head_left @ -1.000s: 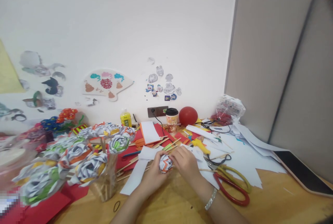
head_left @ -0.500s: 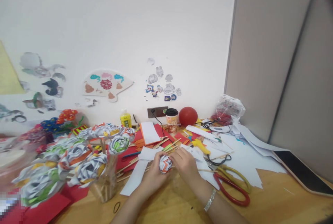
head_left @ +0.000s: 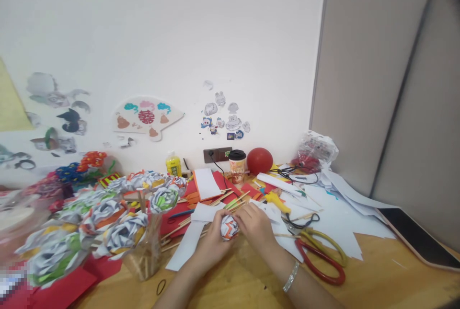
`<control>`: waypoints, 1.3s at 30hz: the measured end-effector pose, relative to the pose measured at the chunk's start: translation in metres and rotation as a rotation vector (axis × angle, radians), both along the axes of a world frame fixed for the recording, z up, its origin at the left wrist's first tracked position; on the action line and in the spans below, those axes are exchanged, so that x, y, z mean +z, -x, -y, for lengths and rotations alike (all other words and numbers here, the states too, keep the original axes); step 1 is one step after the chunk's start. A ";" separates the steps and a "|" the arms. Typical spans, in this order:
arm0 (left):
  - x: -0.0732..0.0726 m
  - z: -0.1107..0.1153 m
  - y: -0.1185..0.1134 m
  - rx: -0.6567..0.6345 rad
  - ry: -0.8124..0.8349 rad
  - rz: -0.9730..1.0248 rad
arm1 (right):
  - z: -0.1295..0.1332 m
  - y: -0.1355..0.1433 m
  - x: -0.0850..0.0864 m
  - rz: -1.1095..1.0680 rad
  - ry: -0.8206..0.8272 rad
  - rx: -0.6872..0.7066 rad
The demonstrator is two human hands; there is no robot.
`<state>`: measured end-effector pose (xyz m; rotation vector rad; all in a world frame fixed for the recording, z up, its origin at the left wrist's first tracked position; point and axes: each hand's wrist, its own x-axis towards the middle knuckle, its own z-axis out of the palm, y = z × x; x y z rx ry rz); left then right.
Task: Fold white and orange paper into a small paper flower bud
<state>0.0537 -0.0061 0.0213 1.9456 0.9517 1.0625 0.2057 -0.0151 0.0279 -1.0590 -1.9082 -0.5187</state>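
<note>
A small rolled paper flower (head_left: 229, 227), white with orange zigzag edges, sits between my hands above the table. My left hand (head_left: 214, 241) is wrapped round its left side. The fingers of my right hand (head_left: 254, 225) are bent against its upper right edge, pinching the paper there; a bracelet circles that wrist. White paper strips (head_left: 190, 244) and thin wooden sticks (head_left: 179, 228) lie just beyond and beside my hands.
Finished paper flowers (head_left: 124, 232) stand in a cup (head_left: 146, 251) at the left. Scissors (head_left: 325, 263) and a phone (head_left: 419, 237) lie right. Behind are a lidded cup (head_left: 237, 166), a red balloon (head_left: 259, 161), a yellow bottle (head_left: 174, 164) and a yellow glue gun (head_left: 277, 202).
The flower has turned very slightly between my fingers. Both hands keep nearly the same place and hold.
</note>
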 end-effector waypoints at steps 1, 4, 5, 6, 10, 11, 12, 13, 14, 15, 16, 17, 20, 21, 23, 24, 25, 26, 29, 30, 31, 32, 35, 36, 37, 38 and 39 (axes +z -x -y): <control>0.000 0.000 0.000 -0.012 -0.007 -0.001 | 0.000 0.000 0.001 0.001 0.000 0.012; 0.000 0.000 0.001 -0.039 -0.021 -0.003 | -0.002 -0.002 0.000 0.023 0.012 0.060; 0.000 0.000 0.001 -0.041 -0.021 -0.003 | -0.003 -0.002 -0.001 0.031 0.018 0.075; 0.000 0.000 0.001 -0.042 -0.025 -0.005 | -0.003 -0.002 -0.001 0.033 0.024 0.087; 0.001 0.000 0.002 -0.043 -0.042 -0.018 | -0.004 -0.002 -0.002 -0.011 0.042 0.138; 0.002 0.000 0.001 -0.040 -0.044 -0.018 | -0.004 -0.002 -0.002 -0.038 0.064 0.151; 0.002 0.000 0.001 -0.033 -0.045 -0.019 | -0.004 -0.002 -0.002 -0.077 0.097 0.159; 0.002 -0.001 0.001 -0.024 -0.044 -0.023 | -0.004 -0.003 -0.002 -0.128 0.138 0.162; 0.003 -0.001 0.001 -0.013 -0.043 -0.030 | -0.004 -0.003 -0.002 -0.193 0.184 0.157; 0.003 -0.001 0.001 -0.003 -0.041 -0.038 | -0.004 -0.003 -0.002 -0.265 0.232 0.151; 0.003 -0.001 0.001 0.005 -0.038 -0.046 | -0.004 -0.003 -0.002 -0.333 0.281 0.152; 0.004 -0.002 0.001 0.007 -0.035 -0.051 | -0.005 -0.004 -0.001 -0.388 0.329 0.169; 0.004 -0.003 0.002 -0.013 -0.034 -0.050 | -0.006 -0.005 0.000 -0.486 0.468 0.290; 0.004 -0.003 0.003 -0.025 -0.035 -0.054 | -0.007 -0.006 0.000 -0.510 0.507 0.341; 0.004 -0.003 0.003 -0.047 -0.037 -0.071 | -0.008 -0.007 0.001 -0.578 0.598 0.439; 0.005 -0.002 0.004 -0.059 -0.038 -0.079 | -0.008 -0.008 0.001 -0.624 0.658 0.491; 0.005 -0.002 0.004 -0.072 -0.038 -0.085 | -0.008 -0.009 0.002 -0.673 0.722 0.541; 0.006 -0.002 0.005 -0.083 -0.037 -0.085 | -0.008 -0.010 0.002 -0.720 0.786 0.585; 0.009 0.000 0.005 -0.112 -0.018 -0.078 | -0.007 -0.012 0.005 -0.816 0.914 0.648; 0.009 0.001 0.005 -0.120 -0.008 -0.075 | -0.007 -0.012 0.005 -0.833 0.934 0.652; 0.009 0.001 0.005 -0.127 0.004 -0.070 | -0.007 -0.012 0.005 -0.844 0.938 0.649; 0.009 0.001 0.005 -0.129 0.014 -0.063 | -0.008 -0.012 0.005 -0.846 0.920 0.632; 0.006 0.000 0.005 -0.102 0.021 -0.034 | -0.009 -0.011 0.004 -0.727 0.706 0.475; 0.005 -0.001 0.005 -0.089 0.016 -0.029 | -0.009 -0.010 0.003 -0.636 0.601 0.414; 0.004 -0.002 0.005 -0.077 0.008 -0.025 | -0.008 -0.010 0.003 -0.527 0.494 0.365; 0.004 -0.002 0.005 -0.070 -0.001 -0.024 | -0.007 -0.010 0.003 -0.410 0.393 0.329; 0.003 -0.002 0.005 -0.070 -0.008 -0.024 | -0.006 -0.010 0.003 -0.297 0.302 0.301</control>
